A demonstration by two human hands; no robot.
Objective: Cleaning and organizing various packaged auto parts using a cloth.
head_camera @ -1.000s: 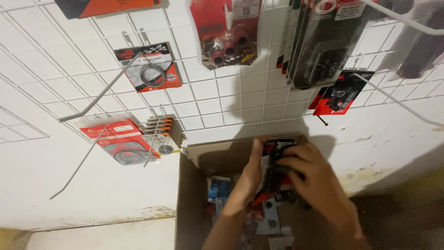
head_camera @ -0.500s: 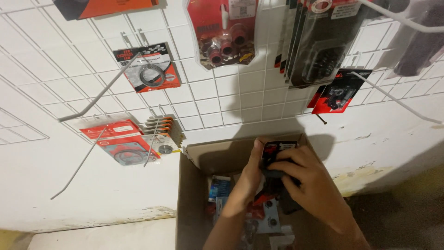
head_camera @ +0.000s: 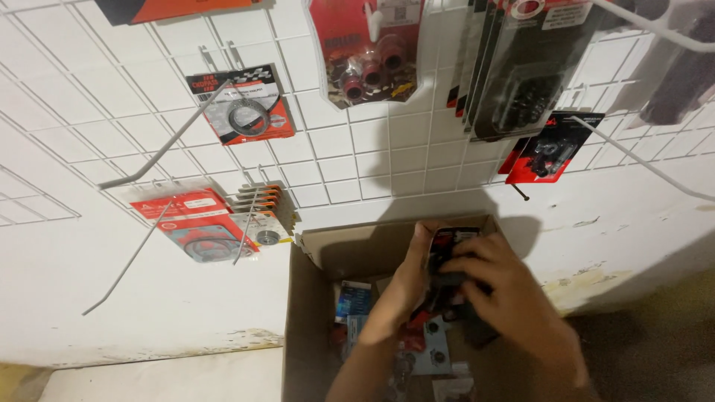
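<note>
White wire grid [head_camera: 112,126] covers the wall ahead of you, long bare hooks [head_camera: 160,152] sticking out on the left. Far left, low on the grid: red packs [head_camera: 195,227] with a dark ring inside, a small stack of orange-edged cards [head_camera: 262,205] just right of them. Above those, one red-and-black pack [head_camera: 242,104] holding a coiled ring. Top centre: clear blister pack [head_camera: 369,52] with red backing and pinkish round parts. Right of it, a row of dark packs [head_camera: 514,67] hanging edge-on, then a smaller red-black pack [head_camera: 550,152] below them.

Open cardboard box [head_camera: 313,298] stands against the wall under the grid, flaps up. Loose packets [head_camera: 354,301] lie inside, blue and red, mostly in shadow.

Your left hand [head_camera: 410,275] reaches down into the box, fingers curled round the left edge of a small black-and-red pack [head_camera: 450,246]. Your right hand [head_camera: 499,298] is over the box too, fingers wrapped across the front of the same pack, so both hands grasp it. The pack is held upright just above the box contents, near the back wall of the box, top edge showing between your hands. Lower part hidden by your right hand. Dim floor [head_camera: 655,342] at far right.
</note>
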